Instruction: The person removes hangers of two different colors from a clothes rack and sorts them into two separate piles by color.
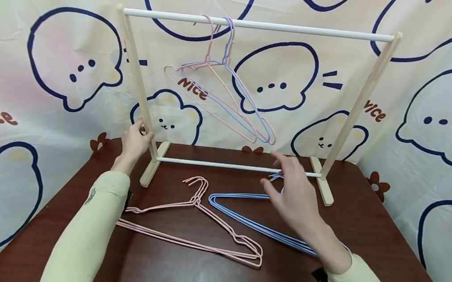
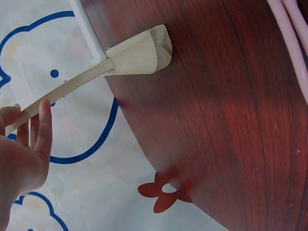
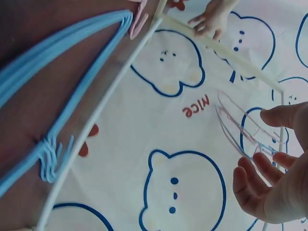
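At the left of a wooden clothes rack, my left hand (image 1: pixel 134 143) grips the upright post (image 1: pixel 135 68) low down, thumb and fingers on either side of it. My right hand (image 1: pixel 295 198) is raised over the blue hangers (image 1: pixel 259 226) on the table, its fingers loosely bent and holding nothing. Pink hangers (image 1: pixel 188 244) lie stacked to the left of the blue ones, hooks toward the rack. From the white top rail (image 1: pixel 308 30) hang pink hangers (image 1: pixel 209 45) and a blue hanger (image 1: pixel 226 47), close together left of the rail's middle.
The rack stands at the back of a dark wooden table (image 1: pixel 166 274) on wooden feet (image 1: pixel 320 185). A lower white bar (image 1: pixel 224 165) joins its sides near the tabletop. Behind hangs a cloth (image 1: pixel 432 38) printed with cartoon bears.
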Demonstrator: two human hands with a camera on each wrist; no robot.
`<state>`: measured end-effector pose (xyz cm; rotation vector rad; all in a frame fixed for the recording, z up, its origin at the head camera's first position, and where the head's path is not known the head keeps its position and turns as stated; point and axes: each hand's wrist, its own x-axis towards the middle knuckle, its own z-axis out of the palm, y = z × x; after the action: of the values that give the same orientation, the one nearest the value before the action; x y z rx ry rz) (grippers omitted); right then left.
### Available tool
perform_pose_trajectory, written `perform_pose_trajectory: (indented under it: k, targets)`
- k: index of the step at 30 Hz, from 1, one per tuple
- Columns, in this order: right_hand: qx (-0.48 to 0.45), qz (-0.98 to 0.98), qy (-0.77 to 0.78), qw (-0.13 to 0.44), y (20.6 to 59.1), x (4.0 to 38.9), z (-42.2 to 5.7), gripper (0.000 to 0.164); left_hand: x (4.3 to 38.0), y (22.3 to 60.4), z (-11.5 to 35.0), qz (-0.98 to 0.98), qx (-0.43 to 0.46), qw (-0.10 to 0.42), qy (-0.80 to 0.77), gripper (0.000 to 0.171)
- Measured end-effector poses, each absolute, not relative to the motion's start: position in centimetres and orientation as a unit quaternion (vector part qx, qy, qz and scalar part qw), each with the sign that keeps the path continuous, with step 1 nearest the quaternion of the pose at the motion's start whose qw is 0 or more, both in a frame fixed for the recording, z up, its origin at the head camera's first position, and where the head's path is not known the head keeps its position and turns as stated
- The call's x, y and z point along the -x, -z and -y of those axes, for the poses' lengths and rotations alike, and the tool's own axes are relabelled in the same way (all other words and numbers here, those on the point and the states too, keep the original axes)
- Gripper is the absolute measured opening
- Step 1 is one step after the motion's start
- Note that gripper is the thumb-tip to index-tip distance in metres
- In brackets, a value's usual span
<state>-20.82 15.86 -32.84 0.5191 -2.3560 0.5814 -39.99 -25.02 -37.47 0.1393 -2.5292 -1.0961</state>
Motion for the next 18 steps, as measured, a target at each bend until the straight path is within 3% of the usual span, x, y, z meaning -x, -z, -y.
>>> perform_pose_trajectory:
  k: [6, 18]
  targets:
    - [-0.191, 0.89, -0.197, 0.365, 31.6, 22.7, -15.7, 0.077, 40.1, 37.5, 25.0, 0.901, -0.047, 0.191, 0.388, 0.053]
    - [-0.197, 0.888, -0.148, 0.388, 30.9, 26.0, -14.8, 0.086, 40.0, 37.5, 25.0, 0.898, -0.05, 0.19, 0.393, 0.054]
